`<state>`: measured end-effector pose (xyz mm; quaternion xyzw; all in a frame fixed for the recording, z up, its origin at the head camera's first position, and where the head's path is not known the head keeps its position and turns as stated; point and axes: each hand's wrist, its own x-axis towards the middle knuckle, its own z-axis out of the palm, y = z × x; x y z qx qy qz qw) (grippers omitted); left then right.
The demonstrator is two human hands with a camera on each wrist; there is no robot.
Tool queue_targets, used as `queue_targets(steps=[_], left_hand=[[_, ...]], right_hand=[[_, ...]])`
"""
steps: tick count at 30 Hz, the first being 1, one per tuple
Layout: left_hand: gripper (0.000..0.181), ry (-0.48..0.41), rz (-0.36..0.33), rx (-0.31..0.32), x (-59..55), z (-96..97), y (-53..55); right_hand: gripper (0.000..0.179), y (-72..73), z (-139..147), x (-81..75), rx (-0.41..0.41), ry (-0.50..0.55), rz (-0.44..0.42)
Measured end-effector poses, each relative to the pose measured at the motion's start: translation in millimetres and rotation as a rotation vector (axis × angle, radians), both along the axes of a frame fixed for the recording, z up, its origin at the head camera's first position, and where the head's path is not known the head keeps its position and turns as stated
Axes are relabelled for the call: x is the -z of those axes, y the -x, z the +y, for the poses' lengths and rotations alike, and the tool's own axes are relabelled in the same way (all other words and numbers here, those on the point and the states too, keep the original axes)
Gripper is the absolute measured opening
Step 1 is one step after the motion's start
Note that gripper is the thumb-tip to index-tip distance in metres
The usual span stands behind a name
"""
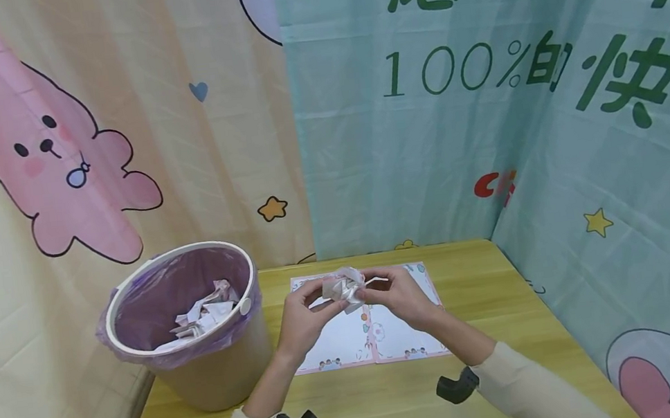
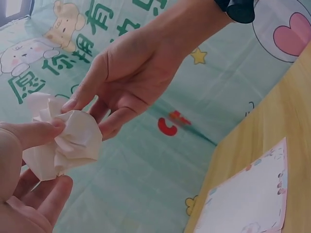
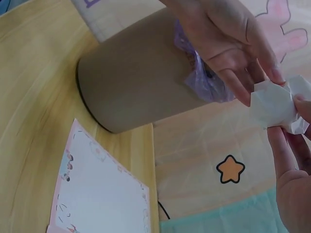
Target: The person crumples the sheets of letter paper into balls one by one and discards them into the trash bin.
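A crumpled ball of white paper point(image 1: 345, 288) is held up between both hands, above two printed sheets. The left hand point(image 1: 306, 320) pinches it from the left, thumb on the near side and fingers behind. From the right, the right hand point(image 1: 405, 299) grips it between thumb and fingers. In the left wrist view the paper ball point(image 2: 68, 141) shows folded, creased faces with both thumbs on it. Below lie the left sheet point(image 1: 332, 342) and the right sheet point(image 1: 410, 336), white with pink decorated borders, side by side on the table.
A tan bin point(image 1: 223, 372) with a purple liner point(image 1: 157, 297) and white rim stands on the table at the left, holding crumpled papers point(image 1: 206, 315). The wooden table point(image 1: 372, 406) meets printed curtains point(image 1: 392, 160) at its back and sides.
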<state>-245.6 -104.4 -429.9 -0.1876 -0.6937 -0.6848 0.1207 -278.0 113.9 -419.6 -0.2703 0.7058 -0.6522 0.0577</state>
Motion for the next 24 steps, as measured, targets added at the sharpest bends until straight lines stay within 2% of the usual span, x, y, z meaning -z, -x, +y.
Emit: queue_targets(steps=[9,18,24], left_hand=[[0.047,0.052,0.056,-0.063,-21.0,-19.6,-4.6],[0.051,0.068,0.003,-0.104,-36.2,-37.4,-5.2],[0.04,0.133,0.018,-0.2,-43.5,-49.4,-7.6]], right_hand=[[0.039,5.0,-18.2,-20.8,-0.039,-0.013,0.008],[0.035,10.3,-37.1,-34.3,-0.078,-0.004,0.065],[0.033,13.9,-52.7,-40.4,-0.071,-0.036,0.099]])
